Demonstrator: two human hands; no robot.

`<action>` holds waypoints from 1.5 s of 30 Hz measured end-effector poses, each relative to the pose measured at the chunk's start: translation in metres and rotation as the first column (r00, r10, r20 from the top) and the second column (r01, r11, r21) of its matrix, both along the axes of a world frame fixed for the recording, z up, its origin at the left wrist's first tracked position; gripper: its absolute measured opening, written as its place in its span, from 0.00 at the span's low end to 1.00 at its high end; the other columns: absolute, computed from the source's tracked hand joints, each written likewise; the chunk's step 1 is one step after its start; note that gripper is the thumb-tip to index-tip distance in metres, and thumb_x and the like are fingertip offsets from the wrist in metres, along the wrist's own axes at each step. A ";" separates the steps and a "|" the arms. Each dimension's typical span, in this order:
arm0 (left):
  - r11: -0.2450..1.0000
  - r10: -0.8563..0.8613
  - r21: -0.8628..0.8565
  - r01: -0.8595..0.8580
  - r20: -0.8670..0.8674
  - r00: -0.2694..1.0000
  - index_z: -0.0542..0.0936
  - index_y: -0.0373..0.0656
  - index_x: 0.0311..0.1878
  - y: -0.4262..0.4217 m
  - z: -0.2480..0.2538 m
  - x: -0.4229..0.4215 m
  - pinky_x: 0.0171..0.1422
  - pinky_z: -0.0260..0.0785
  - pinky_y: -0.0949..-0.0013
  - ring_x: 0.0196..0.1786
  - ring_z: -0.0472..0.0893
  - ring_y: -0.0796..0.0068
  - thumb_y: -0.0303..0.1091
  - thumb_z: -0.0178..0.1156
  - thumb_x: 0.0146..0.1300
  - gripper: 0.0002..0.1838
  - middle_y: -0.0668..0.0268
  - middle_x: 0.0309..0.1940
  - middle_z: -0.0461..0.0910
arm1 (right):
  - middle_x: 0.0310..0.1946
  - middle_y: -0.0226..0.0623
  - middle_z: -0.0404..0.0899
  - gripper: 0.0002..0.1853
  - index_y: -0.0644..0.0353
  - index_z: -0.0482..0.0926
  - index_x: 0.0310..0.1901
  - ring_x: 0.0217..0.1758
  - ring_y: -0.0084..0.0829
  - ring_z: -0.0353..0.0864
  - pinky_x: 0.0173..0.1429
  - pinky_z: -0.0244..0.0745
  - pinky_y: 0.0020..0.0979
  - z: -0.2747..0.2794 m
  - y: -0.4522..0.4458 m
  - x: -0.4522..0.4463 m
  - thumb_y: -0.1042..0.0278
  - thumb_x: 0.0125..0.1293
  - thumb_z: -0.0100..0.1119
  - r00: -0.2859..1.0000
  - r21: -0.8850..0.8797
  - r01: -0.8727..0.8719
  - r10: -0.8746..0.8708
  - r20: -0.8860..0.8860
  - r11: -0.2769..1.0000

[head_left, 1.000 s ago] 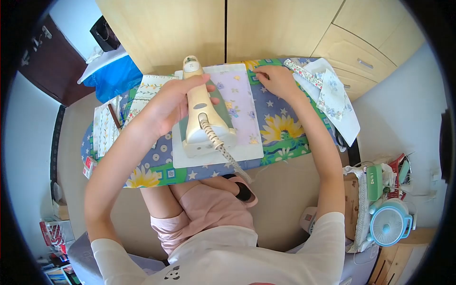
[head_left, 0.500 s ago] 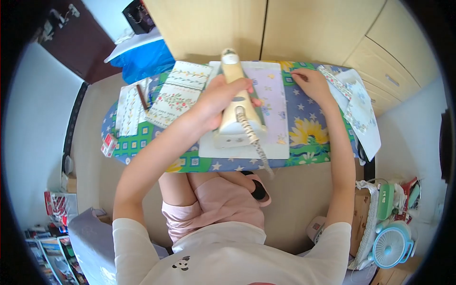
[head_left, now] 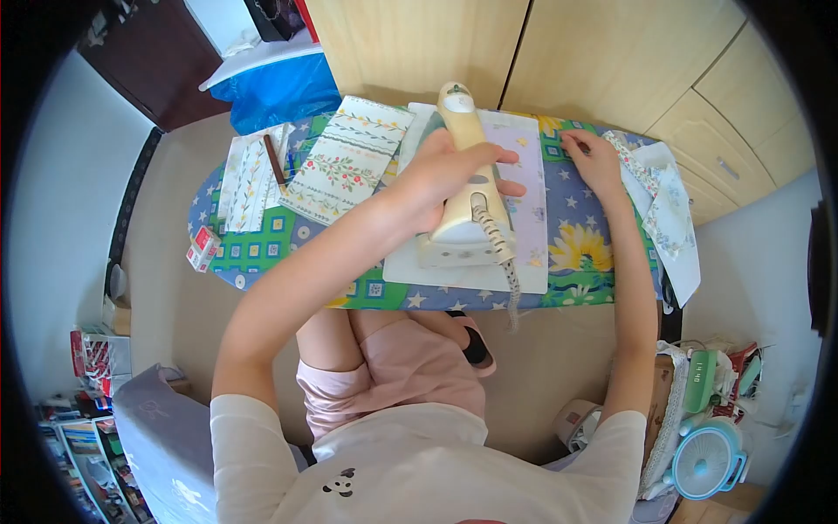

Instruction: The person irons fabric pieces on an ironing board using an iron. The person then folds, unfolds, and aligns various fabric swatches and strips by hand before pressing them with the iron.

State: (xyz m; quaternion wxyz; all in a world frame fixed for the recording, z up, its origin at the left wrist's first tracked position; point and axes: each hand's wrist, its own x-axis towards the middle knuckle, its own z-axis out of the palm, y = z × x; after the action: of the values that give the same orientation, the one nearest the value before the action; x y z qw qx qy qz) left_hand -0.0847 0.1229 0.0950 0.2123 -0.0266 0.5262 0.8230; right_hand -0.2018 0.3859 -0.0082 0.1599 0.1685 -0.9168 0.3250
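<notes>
A cream-coloured iron point(head_left: 471, 205) sits over a white board point(head_left: 401, 272) and a pale lilac floral sheet point(head_left: 529, 210), its nose pointing away from me. From its rear a braided cord point(head_left: 499, 249) hangs toward the table edge. My left hand point(head_left: 445, 179) is around the iron's handle, with fingertips showing on the right side. The iron hides part of the sheet. My right hand point(head_left: 595, 163) rests near the far right edge of the patterned cloth point(head_left: 563, 205), fingers loosely bent with a gap at the thumb, nothing visible in them.
Left of the iron lie floral fabric pieces point(head_left: 349, 157), a brown stick-like item point(head_left: 274, 159) and a small red-and-white box point(head_left: 202, 249). More floral fabric point(head_left: 668, 210) lies at the right. Wooden cabinets point(head_left: 602, 61) stand behind; a blue fan point(head_left: 705, 461) is low at right.
The view has shifted, so the table appears further right. My left fingers look straighter around the iron's handle. The iron stays in nearly the same place on the sheet.
</notes>
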 end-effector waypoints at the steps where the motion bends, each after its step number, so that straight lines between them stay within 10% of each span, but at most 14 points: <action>1: 1.000 -0.007 0.004 0.007 -0.025 1.000 0.66 0.31 0.52 -0.001 0.000 0.001 0.36 0.80 0.64 0.41 0.83 0.59 0.30 0.55 0.64 0.17 0.54 0.50 0.75 | 0.28 0.35 0.83 0.11 0.58 0.83 0.41 0.30 0.33 0.82 0.36 0.73 0.30 0.002 -0.005 0.002 0.62 0.61 0.59 1.000 0.005 0.002 -0.002 0.003 1.000; 3: 1.000 -0.025 0.007 0.025 -0.048 0.999 0.67 0.31 0.52 -0.002 0.001 0.000 0.35 0.80 0.65 0.40 0.83 0.61 0.30 0.56 0.64 0.17 0.53 0.51 0.75 | 0.29 0.37 0.82 0.12 0.58 0.83 0.41 0.32 0.35 0.81 0.37 0.73 0.31 0.007 -0.017 0.008 0.61 0.60 0.60 0.968 0.132 -0.110 0.136 -0.210 0.985; 8: 0.996 -0.031 -0.081 0.032 0.015 0.999 0.68 0.31 0.50 -0.003 0.001 -0.004 0.32 0.79 0.67 0.32 0.81 0.72 0.30 0.57 0.63 0.17 0.55 0.47 0.78 | 0.56 0.31 0.75 0.22 0.51 0.81 0.49 0.64 0.34 0.67 0.67 0.55 0.37 0.008 -0.022 0.021 0.49 0.57 0.63 0.959 0.306 -0.251 0.279 -0.052 0.918; 45: 0.986 -0.052 -0.156 0.053 0.015 0.999 0.72 0.32 0.43 -0.039 0.008 -0.002 0.26 0.74 0.71 0.27 0.79 0.74 0.30 0.60 0.59 0.13 0.62 0.34 0.76 | 0.55 0.39 0.75 0.29 0.54 0.74 0.58 0.61 0.39 0.70 0.63 0.61 0.37 0.009 -0.017 0.022 0.52 0.56 0.65 0.958 0.258 -0.281 0.287 0.013 0.924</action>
State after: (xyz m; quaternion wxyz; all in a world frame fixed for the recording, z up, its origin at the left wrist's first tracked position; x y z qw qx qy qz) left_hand -0.0863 0.0837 0.1035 0.2339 -0.0336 0.5883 0.7733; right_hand -0.1796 0.3693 0.0007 0.0995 0.3228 -0.9150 0.2207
